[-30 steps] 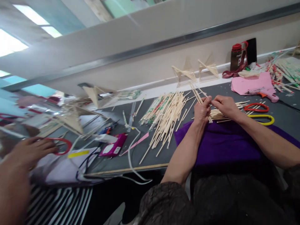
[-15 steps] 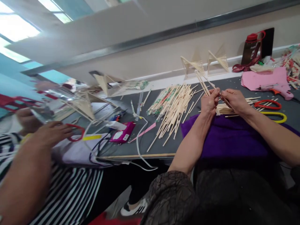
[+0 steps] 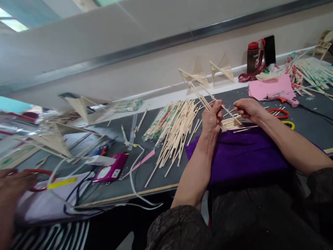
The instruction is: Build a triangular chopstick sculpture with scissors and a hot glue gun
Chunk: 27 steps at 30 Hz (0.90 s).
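My left hand (image 3: 213, 116) is closed around a few pale wooden chopsticks (image 3: 199, 93), which slant up to the left above the bench. One of them crosses the others and points down to the right. To the right, apart from those sticks, my right hand (image 3: 248, 109) is closed with its fingertips pinched together; whatever it may hold is too small to make out. Beneath both hands more loose chopsticks (image 3: 231, 123) lie beside a folded purple cloth (image 3: 247, 156). A larger heap of chopsticks (image 3: 177, 133) spreads to the left.
Twisted stick frames (image 3: 221, 74) stand against the wall. A pink glue gun (image 3: 282, 97), pink paper (image 3: 270, 86), red-handled scissors (image 3: 279, 113) and a bottle (image 3: 253, 57) are on the right. Leftward lie wrapped chopsticks (image 3: 162, 119), a tissue pack (image 3: 111, 168), a white cord (image 3: 134, 187) and another person's hand (image 3: 15, 187).
My view has swung to the right. My right hand has drawn away from my left hand and the sticks; my left hand still grips them.
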{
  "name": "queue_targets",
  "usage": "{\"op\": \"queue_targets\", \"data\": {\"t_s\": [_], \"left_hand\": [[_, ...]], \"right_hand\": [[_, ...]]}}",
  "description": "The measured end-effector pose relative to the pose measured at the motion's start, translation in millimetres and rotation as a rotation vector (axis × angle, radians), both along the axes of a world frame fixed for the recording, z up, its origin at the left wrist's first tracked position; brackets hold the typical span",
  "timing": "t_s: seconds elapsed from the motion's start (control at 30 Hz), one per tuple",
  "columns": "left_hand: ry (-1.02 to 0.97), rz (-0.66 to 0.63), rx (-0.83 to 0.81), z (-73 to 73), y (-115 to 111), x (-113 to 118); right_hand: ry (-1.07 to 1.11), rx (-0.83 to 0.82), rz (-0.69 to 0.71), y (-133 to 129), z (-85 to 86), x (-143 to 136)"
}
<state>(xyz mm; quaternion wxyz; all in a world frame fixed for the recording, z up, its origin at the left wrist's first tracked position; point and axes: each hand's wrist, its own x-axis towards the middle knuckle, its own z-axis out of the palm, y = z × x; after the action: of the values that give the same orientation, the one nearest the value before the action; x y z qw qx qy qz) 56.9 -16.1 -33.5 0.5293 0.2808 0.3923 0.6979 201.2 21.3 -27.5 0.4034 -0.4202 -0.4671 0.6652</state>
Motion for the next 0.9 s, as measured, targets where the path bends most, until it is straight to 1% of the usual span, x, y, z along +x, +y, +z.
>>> {"op": "queue_targets", "data": {"t_s": [0.07,0.13,0.23,0.3,0.4,0.47,0.63,0.9], "left_hand": [[0.019,-0.031,-0.026,-0.5,0.1,-0.6],[0.041,-0.049,-0.046,-1.4,0.6,-0.7],[0.085,-0.040,-0.060,-2.8,1.5,-0.8],[0.110,-0.018,-0.061,-3.9,2.3,-0.9],[0.135,-0.002,-0.065,-6.4,3.4,-0.9],[0.141,0.000,-0.074,-8.2,3.9,-1.0],[0.153,-0.003,-0.095,-10.4,4.3,-2.9],[0.163,-0.036,-0.162,-11.6,5.1,-1.3]], "right_hand": [[-0.016,-0.021,0.097,-1.9,3.0,3.3],[-0.038,-0.004,0.195,-5.7,4.1,2.9],[-0.121,0.105,0.284,-12.6,3.7,-0.9],[-0.267,0.251,0.298,-16.2,3.2,-3.7],[-0.583,0.556,0.277,-18.6,3.4,-7.0],[-0.711,0.675,0.273,-18.9,4.4,-8.6],[-0.826,0.759,0.310,-20.7,7.3,-10.4],[-0.994,0.808,0.360,-25.2,11.9,-12.1]]}}
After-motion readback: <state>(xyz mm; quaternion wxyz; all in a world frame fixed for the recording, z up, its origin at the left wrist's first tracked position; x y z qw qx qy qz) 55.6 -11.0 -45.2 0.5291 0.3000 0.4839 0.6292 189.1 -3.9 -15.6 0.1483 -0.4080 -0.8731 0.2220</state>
